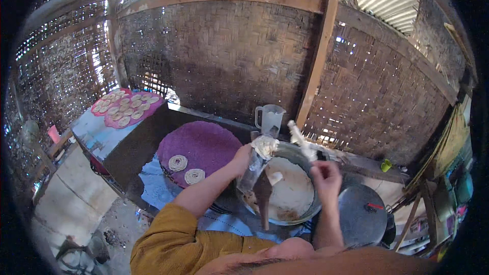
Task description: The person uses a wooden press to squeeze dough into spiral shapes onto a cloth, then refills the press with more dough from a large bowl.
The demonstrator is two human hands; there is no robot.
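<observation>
My left hand is closed around a greyish, see-through tube over the left rim of a metal basin. Pale dough heaps up at the tube's upper end. Above the basin's right side, my right hand grips a long, white, dough-smeared piece; whether it is a utensil or plain dough I cannot tell. White dough or flour fills much of the basin. A brown wooden utensil leans across its left part, its handle toward me.
To the left, a round purple cloth-covered surface bears two pale dough coils. Several more coils lie on a pink cloth farther left. A clear jug stands behind the basin, and a dark round lid is at its right.
</observation>
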